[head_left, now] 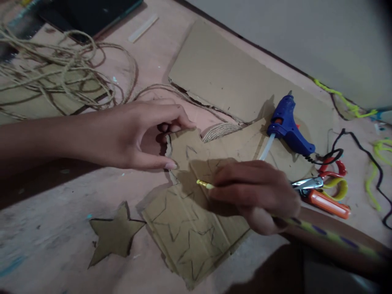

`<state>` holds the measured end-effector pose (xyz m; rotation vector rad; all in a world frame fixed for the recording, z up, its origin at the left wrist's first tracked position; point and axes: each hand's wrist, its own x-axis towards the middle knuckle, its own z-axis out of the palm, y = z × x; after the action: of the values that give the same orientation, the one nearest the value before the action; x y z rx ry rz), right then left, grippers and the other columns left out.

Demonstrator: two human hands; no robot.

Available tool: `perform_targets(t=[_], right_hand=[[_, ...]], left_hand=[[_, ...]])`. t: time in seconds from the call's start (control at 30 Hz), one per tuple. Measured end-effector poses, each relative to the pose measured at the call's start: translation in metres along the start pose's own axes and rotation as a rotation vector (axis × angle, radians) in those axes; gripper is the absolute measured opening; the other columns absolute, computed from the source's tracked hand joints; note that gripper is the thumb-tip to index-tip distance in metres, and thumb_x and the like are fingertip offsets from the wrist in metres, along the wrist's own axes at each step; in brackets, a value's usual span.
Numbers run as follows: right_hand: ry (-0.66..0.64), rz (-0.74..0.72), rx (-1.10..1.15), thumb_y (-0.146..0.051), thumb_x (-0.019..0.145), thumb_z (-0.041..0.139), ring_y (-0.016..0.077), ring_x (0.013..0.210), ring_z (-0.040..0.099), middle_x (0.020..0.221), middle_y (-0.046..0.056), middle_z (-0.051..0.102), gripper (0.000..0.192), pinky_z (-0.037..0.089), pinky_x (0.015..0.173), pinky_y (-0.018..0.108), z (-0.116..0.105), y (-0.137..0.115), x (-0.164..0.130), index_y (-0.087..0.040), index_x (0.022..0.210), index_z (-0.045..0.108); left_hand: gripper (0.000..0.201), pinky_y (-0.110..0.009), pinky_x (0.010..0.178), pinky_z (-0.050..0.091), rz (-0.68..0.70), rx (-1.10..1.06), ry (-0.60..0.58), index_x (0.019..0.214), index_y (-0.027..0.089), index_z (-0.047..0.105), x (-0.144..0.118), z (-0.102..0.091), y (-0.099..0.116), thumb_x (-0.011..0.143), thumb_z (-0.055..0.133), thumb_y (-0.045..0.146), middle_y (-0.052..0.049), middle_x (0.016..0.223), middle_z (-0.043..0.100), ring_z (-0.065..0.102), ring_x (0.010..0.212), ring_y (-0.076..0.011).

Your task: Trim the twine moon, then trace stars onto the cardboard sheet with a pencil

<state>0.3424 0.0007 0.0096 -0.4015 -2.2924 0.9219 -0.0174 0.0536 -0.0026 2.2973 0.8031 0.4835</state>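
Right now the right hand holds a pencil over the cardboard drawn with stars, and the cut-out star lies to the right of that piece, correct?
Not quite. In the head view the cut-out star lies to the left of the cardboard. The rest holds: the right hand holds a pencil over it.

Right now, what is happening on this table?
A person is marking stars on a cardboard piece. The left hand presses its upper edge flat, while the right hand holds a yellow pencil with the tip on it. A cut-out cardboard star lies to the left; a blue glue gun and scissors sit to the right.
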Motion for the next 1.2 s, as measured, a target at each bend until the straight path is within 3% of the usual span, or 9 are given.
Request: perform_targets(t=[0.17,0.23,0.3,0.47,0.57,0.7,0.87,1.03,1.2], right_hand=[[0.065,0.078,-0.014,-0.021,0.133,0.051,0.0171,0.083,0.081,0.105,0.009,0.089,0.037,0.061,0.069,0.029,0.0011,-0.0022,0.0004,-0.021,0.117,0.084],[0.001,-0.006,0.013,-0.030,0.137,0.052,0.0180,0.084,0.082,0.105,0.010,0.089,0.039,0.062,0.071,0.030,0.0003,-0.0015,0.0007,-0.021,0.116,0.083],[-0.025,0.004,0.027,-0.033,0.138,0.053,0.0184,0.085,0.084,0.106,0.010,0.089,0.037,0.063,0.071,0.030,-0.0013,-0.0005,0.0006,-0.022,0.118,0.083],[-0.017,-0.013,-0.062,-0.031,0.136,0.053,0.0191,0.083,0.084,0.106,0.010,0.090,0.036,0.061,0.066,0.031,-0.0029,-0.0004,-0.0009,-0.023,0.118,0.083],[0.040,0.060,-0.041,-0.024,0.134,0.050,0.0175,0.081,0.083,0.105,0.008,0.089,0.036,0.059,0.065,0.030,-0.0017,-0.0006,-0.0008,-0.023,0.118,0.082],[-0.018,-0.048,-0.045,-0.031,0.135,0.053,0.0215,0.084,0.085,0.103,0.011,0.088,0.034,0.064,0.070,0.032,-0.0032,0.0007,-0.0012,-0.023,0.118,0.082],[0.006,0.071,-0.032,-0.016,0.127,0.054,0.0196,0.088,0.085,0.109,0.010,0.090,0.030,0.066,0.072,0.030,-0.0046,-0.0011,-0.0020,-0.024,0.123,0.083],[-0.015,0.043,0.009,-0.024,0.131,0.055,0.0184,0.085,0.082,0.106,0.008,0.087,0.030,0.063,0.072,0.030,-0.0026,-0.0013,-0.0017,-0.024,0.117,0.081],[0.051,0.107,0.024,-0.016,0.129,0.051,0.0165,0.083,0.080,0.102,0.006,0.085,0.034,0.059,0.069,0.028,0.0011,-0.0020,0.0011,-0.024,0.117,0.081]], left_hand=[[0.053,-0.041,0.102,0.073,0.003,0.052,0.003,0.163,0.034,0.072,-0.0012,0.0006,0.0012,0.120,0.084,0.061,-0.008,0.153,0.084,0.084,0.135,-0.0303],[0.052,-0.041,0.098,0.073,0.000,0.027,0.000,0.161,0.034,0.072,-0.0005,0.0010,0.0016,0.118,0.084,0.060,-0.009,0.152,0.085,0.084,0.132,-0.0311],[0.051,-0.041,0.094,0.073,-0.013,-0.010,0.002,0.158,0.034,0.073,0.0009,0.0012,0.0017,0.116,0.084,0.061,-0.010,0.149,0.085,0.084,0.129,-0.0315],[0.049,-0.040,0.092,0.071,0.014,-0.018,0.005,0.155,0.028,0.075,0.0047,0.0013,0.0015,0.120,0.080,0.062,-0.011,0.143,0.084,0.083,0.120,-0.0277],[0.047,-0.039,0.092,0.070,0.036,-0.009,0.003,0.155,0.026,0.074,0.0050,0.0010,0.0022,0.124,0.076,0.060,-0.011,0.141,0.083,0.083,0.118,-0.0255],[0.047,-0.035,0.090,0.070,0.017,-0.040,-0.007,0.155,0.026,0.073,0.0040,0.0006,0.0024,0.123,0.078,0.060,-0.008,0.138,0.081,0.081,0.115,-0.0236],[0.049,-0.037,0.093,0.073,-0.033,-0.069,-0.014,0.153,0.029,0.075,0.0038,0.0002,0.0022,0.116,0.083,0.060,-0.008,0.140,0.079,0.082,0.119,-0.0261],[0.048,-0.042,0.097,0.073,-0.013,-0.016,0.011,0.152,0.028,0.077,0.0039,-0.0012,0.0040,0.118,0.081,0.061,-0.009,0.138,0.083,0.082,0.120,-0.0280],[0.048,-0.040,0.091,0.071,0.014,-0.015,0.008,0.153,0.028,0.074,0.0050,0.0004,0.0026,0.121,0.078,0.064,-0.009,0.140,0.083,0.083,0.121,-0.0277]])
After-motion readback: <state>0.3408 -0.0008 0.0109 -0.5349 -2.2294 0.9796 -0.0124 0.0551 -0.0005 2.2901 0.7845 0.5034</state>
